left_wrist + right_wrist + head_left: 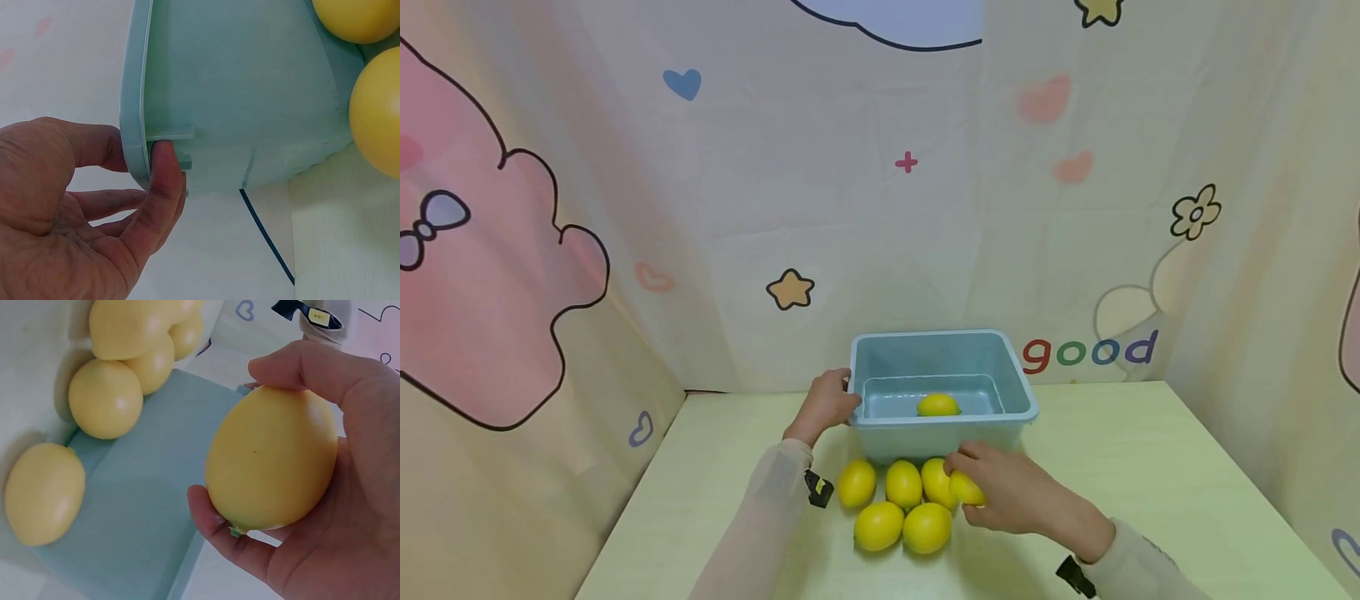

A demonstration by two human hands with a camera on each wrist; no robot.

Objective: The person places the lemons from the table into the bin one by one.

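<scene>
A light blue plastic bin stands at the back of the table, with one lemon inside it. My left hand pinches the bin's left rim; the left wrist view shows the thumb on one side of the rim and fingers curled under its lip. In my right hand is a lemon, gripped between thumb and fingers in front of the bin. Several more lemons lie close together on the table before the bin, just left of the right hand, which partly covers one of them.
The pale green table reaches back to a printed curtain right behind the bin. Curtains with cartoon pictures also hang at the left and right. A black strap piece sits at each wrist.
</scene>
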